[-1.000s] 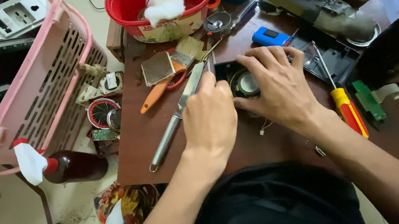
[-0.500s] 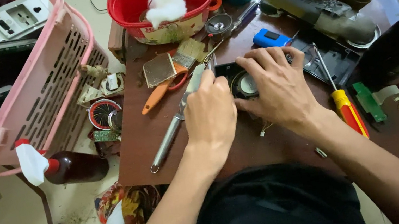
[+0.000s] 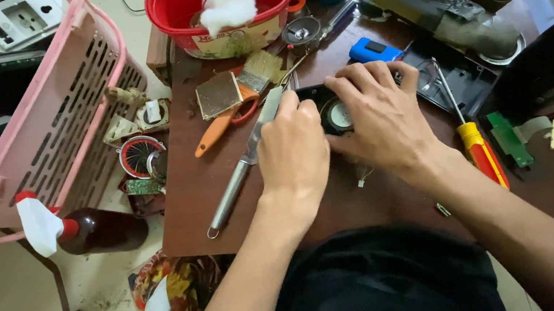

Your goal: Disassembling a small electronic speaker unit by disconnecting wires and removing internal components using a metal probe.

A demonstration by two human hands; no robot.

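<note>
Your right hand [image 3: 377, 115] lies over a small black device with a round silver part [image 3: 338, 115], its fingers [image 3: 353, 78] curled along the far edge and grasping it. Your left hand [image 3: 294, 149] is clenched on a flat metal blade tool [image 3: 243, 164], the tip touching the device's left edge. The device sits mid-desk [image 3: 187, 213]. Just right lies a red-yellow screwdriver [image 3: 476, 144]; behind, a paintbrush [image 3: 239, 99] and a red basin [image 3: 225, 2]. Open room is only near the front edge.
</note>
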